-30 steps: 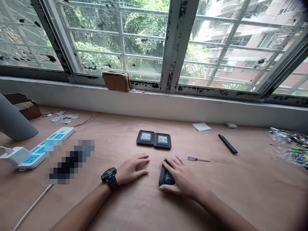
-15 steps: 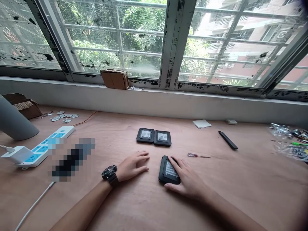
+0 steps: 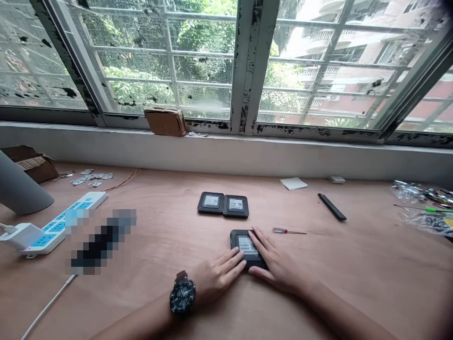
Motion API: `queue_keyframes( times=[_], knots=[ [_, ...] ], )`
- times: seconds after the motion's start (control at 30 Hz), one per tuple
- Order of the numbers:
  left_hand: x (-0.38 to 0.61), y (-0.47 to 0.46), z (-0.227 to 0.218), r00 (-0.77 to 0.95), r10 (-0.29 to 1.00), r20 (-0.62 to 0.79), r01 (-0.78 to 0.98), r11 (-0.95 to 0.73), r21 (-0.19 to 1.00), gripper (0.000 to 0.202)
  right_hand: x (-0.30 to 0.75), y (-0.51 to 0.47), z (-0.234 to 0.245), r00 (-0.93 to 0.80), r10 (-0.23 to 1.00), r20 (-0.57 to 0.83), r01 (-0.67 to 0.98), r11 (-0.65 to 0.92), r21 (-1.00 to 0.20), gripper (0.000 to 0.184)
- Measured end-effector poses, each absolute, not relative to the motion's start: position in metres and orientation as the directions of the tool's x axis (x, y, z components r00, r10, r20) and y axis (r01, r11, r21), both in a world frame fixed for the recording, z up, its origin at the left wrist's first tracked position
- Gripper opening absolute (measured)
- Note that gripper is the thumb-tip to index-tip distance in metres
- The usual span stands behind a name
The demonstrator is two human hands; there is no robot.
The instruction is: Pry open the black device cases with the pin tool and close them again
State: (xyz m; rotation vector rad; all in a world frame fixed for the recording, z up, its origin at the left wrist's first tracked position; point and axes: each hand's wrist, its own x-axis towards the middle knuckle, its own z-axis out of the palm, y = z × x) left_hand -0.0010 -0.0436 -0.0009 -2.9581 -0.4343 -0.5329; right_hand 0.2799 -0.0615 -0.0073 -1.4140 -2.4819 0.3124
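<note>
A flat black rectangular case (image 3: 247, 245) with a white printed label lies on the table in front of me. My right hand (image 3: 278, 259) grips it along the right side, thumb at the near edge and fingers reaching over the top corner. Stretched fingers of my left hand (image 3: 221, 274) touch its lower left edge; that wrist wears a black watch (image 3: 182, 294). Two similar labelled cases, a left one (image 3: 211, 202) and a right one (image 3: 236, 206), lie side by side farther back. A small screwdriver (image 3: 288, 231) rests to the right of my right hand.
On the left are a white power strip (image 3: 90, 200), a blurred-out dark object (image 3: 102, 243) and a grey cylinder (image 3: 21, 184). A black bar (image 3: 331, 207), white paper (image 3: 293, 183) and plastic bags (image 3: 424, 219) lie right. A cardboard box (image 3: 165, 123) stands on the sill.
My left hand has moved right and toward me, onto the edge of the case. The case has turned straighter under my right hand. The view has shifted slightly.
</note>
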Motion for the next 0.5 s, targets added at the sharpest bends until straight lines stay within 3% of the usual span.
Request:
queue_keyframes(
  times=[0.2,0.5],
  knots=[
    [0.003,-0.045,-0.014,0.880,0.259,0.398,0.327,-0.938,-0.113,0.041,0.278,-0.064,-0.004,-0.484,0.868,0.111,0.804,0.491,-0.335,0.103],
    [0.002,-0.044,-0.004,0.885,0.314,0.344,0.343,-0.939,-0.024,0.040,0.275,-0.067,-0.008,-0.431,0.897,0.100,0.815,0.435,-0.382,0.096]
  ],
)
